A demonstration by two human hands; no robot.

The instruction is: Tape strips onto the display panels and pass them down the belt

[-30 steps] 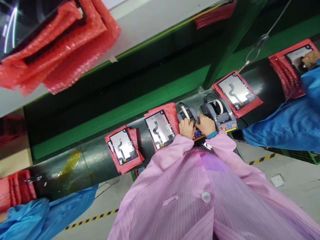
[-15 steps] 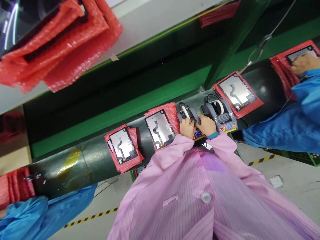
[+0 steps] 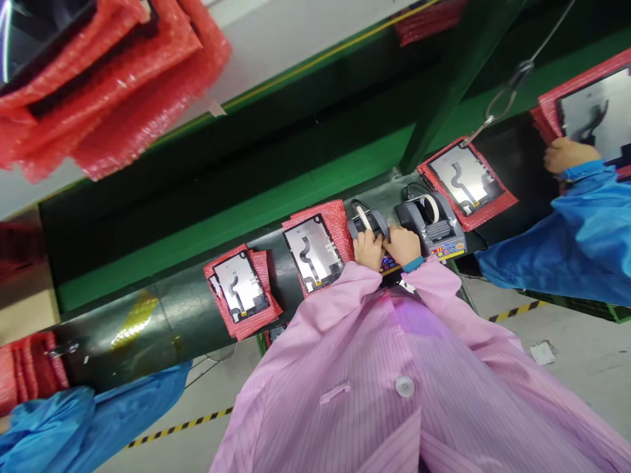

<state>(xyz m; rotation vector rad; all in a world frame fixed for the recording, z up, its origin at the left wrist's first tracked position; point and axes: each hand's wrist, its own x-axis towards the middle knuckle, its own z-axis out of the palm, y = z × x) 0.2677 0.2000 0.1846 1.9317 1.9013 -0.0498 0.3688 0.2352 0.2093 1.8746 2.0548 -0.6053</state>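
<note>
My left hand (image 3: 367, 250) and my right hand (image 3: 403, 245) meet at the front of a grey tape dispenser (image 3: 376, 221) with a white tape roll. Their fingers are bent close together over its front, and whatever is between them is too small to make out. A second grey dispenser (image 3: 434, 223) stands just right of my right hand. Left of my left hand, a flat panel (image 3: 313, 253) with a dark curved strip lies on red bubble wrap (image 3: 339, 223).
Another panel (image 3: 241, 287) lies on red wrap further left, and one (image 3: 467, 179) beyond the second dispenser. A co-worker's hand (image 3: 572, 155) holds a panel at the right. A metal hook (image 3: 499, 108) hangs above the bench. Red bags (image 3: 148, 85) overhang at upper left.
The co-worker's hand at the right has moved left, and a panel there is now raised and larger in view. My hands stay at the dispenser, fingers nearly unchanged. The view has shifted slightly.
</note>
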